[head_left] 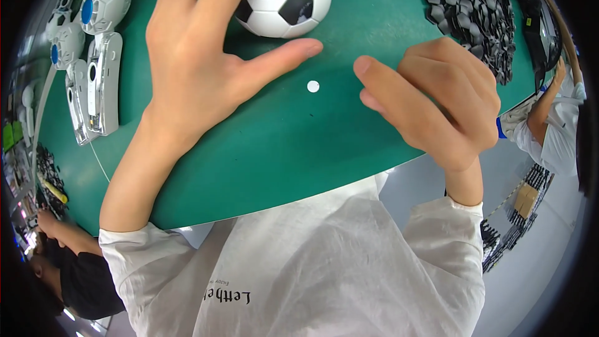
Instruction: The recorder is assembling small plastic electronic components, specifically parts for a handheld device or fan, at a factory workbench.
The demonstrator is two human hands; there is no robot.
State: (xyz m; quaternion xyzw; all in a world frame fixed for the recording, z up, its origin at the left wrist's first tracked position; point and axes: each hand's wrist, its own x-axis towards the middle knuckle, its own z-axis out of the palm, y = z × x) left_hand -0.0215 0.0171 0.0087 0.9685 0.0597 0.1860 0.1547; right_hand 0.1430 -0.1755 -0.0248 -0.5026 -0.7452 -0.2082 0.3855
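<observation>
At the top of the head view is a white ball-shaped fan housing with black panels, open slots and a blue round centre. My left hand is beside it, fingers stretched out and thumb spread. Its forefinger passes over the ball's upper left; whether it touches cannot be made out. My right hand is above the table's right part, fingers curled and forefinger close to the thumb. Anything in that pinch is hidden. Between the hands a small white disc lies on the green table.
A pile of black angular panels lies at the far right, beside a black bag-like item. At left lie white fan units with handles. One person sits at lower left, another at right. A cardboard box is beyond the table.
</observation>
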